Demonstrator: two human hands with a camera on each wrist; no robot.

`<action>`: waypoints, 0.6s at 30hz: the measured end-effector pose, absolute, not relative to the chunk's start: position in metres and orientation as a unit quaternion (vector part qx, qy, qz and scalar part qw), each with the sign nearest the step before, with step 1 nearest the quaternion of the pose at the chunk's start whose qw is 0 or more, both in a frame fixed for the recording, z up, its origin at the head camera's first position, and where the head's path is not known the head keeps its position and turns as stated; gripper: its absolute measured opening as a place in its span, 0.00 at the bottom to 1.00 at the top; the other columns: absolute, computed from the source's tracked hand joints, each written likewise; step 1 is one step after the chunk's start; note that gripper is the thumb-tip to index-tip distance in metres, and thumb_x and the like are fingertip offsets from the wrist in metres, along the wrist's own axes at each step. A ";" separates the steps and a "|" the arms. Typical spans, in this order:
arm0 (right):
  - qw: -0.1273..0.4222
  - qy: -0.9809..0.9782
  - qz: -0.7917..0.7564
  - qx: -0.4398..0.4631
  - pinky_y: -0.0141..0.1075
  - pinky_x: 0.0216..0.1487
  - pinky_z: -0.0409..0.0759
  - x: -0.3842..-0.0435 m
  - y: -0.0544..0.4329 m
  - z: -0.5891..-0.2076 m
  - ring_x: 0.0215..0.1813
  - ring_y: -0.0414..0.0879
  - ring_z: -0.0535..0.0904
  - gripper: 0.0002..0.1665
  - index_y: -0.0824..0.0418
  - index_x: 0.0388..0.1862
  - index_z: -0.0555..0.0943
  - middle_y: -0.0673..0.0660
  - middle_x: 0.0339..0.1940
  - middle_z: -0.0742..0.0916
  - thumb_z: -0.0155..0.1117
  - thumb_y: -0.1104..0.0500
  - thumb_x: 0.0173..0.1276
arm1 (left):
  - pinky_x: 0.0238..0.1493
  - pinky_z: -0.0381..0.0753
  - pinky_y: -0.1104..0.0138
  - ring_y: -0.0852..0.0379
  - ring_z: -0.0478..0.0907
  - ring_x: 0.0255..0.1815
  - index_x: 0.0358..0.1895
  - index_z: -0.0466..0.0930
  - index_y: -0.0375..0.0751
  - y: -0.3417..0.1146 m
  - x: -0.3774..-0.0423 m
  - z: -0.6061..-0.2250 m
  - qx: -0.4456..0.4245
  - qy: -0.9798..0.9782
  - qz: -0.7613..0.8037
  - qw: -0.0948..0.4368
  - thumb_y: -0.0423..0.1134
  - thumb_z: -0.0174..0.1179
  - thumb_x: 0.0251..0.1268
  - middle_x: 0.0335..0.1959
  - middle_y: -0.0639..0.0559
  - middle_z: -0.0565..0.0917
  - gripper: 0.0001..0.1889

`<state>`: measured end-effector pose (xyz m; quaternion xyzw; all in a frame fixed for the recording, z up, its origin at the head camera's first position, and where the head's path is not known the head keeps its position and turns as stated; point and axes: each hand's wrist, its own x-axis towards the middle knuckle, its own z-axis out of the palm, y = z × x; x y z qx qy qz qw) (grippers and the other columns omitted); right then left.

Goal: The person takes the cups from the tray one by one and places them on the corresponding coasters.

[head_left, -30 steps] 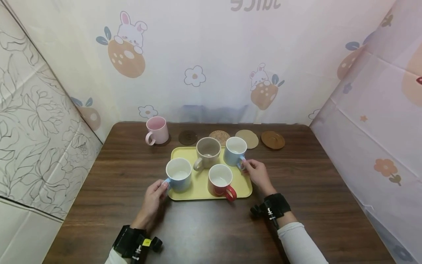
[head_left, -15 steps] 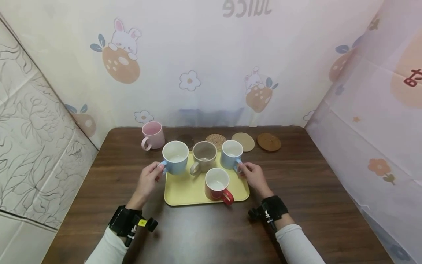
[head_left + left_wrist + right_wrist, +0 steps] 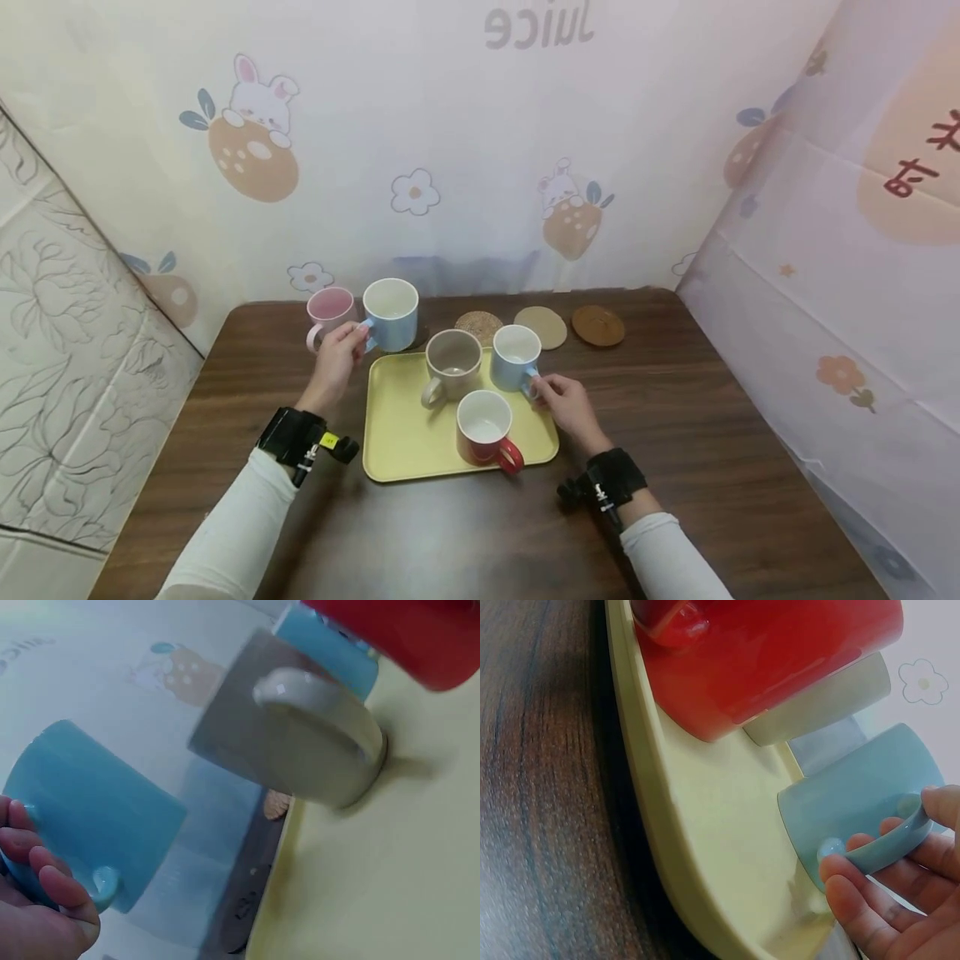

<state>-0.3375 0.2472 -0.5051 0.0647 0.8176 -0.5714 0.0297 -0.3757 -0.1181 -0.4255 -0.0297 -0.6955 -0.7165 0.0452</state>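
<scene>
My left hand (image 3: pixel 337 362) pinches the handle of a light blue mug (image 3: pixel 396 321) with a white inside, held up behind the tray's back left corner. In the left wrist view, this blue mug (image 3: pixel 97 810) hangs off the tray's side. My right hand (image 3: pixel 568 408) grips the handle of a second light blue mug (image 3: pixel 512 371) at the back right of the yellow tray (image 3: pixel 401 446). Fingers (image 3: pixel 855 885) curl round that handle in the right wrist view. A taupe mug (image 3: pixel 452 375) and a red mug (image 3: pixel 480 446), white inside, stand on the tray.
A pink mug (image 3: pixel 330 310) stands at the back left, just beside the raised blue mug. Along the back edge lie a speckled cork coaster (image 3: pixel 478 323), a beige coaster (image 3: pixel 543 327) and a brown one (image 3: pixel 597 325). A dark coaster (image 3: pixel 241 907) is mostly hidden in the head view.
My left hand has lifted its blue mug from the tray's front left and carried it back past the tray's far edge. The right hand keeps its hold with little movement.
</scene>
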 end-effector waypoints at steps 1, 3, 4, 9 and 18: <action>0.029 0.816 -0.573 0.066 0.40 0.45 0.85 -0.337 0.247 -0.505 0.39 0.49 0.83 0.22 0.69 0.42 0.82 0.63 0.41 0.85 0.56 0.50 0.75 | 0.26 0.62 0.72 0.63 0.64 0.22 0.25 0.71 0.36 -0.117 -0.381 -0.428 -0.028 -0.694 -0.718 0.047 0.34 0.49 0.75 0.17 0.58 0.67 0.15; 0.026 0.814 -0.576 0.067 0.39 0.43 0.85 -0.337 0.246 -0.504 0.38 0.49 0.83 0.21 0.69 0.41 0.83 0.63 0.40 0.85 0.56 0.51 0.75 | 0.26 0.62 0.72 0.62 0.64 0.22 0.25 0.71 0.36 -0.114 -0.393 -0.433 -0.025 -0.692 -0.720 0.050 0.34 0.49 0.75 0.17 0.58 0.67 0.15; 0.025 0.813 -0.578 0.068 0.39 0.43 0.85 -0.336 0.246 -0.504 0.38 0.49 0.83 0.20 0.69 0.41 0.83 0.63 0.40 0.85 0.56 0.51 0.75 | 0.26 0.62 0.72 0.62 0.64 0.22 0.25 0.71 0.35 -0.112 -0.398 -0.437 -0.022 -0.690 -0.722 0.052 0.34 0.49 0.75 0.17 0.58 0.67 0.15; 0.015 0.813 -0.578 0.065 0.38 0.41 0.84 -0.335 0.245 -0.505 0.37 0.50 0.84 0.19 0.70 0.40 0.83 0.63 0.38 0.86 0.57 0.53 0.75 | 0.27 0.62 0.71 0.62 0.63 0.22 0.29 0.69 0.28 -0.104 -0.420 -0.449 -0.019 -0.689 -0.723 0.045 0.35 0.49 0.76 0.17 0.57 0.66 0.15; 0.006 0.817 -0.573 0.065 0.40 0.43 0.85 -0.336 0.245 -0.506 0.37 0.49 0.83 0.19 0.71 0.41 0.83 0.63 0.38 0.86 0.56 0.54 0.75 | 0.28 0.63 0.68 0.58 0.63 0.24 0.31 0.70 0.29 -0.098 -0.443 -0.464 0.017 -0.690 -0.723 0.034 0.37 0.48 0.77 0.19 0.55 0.66 0.15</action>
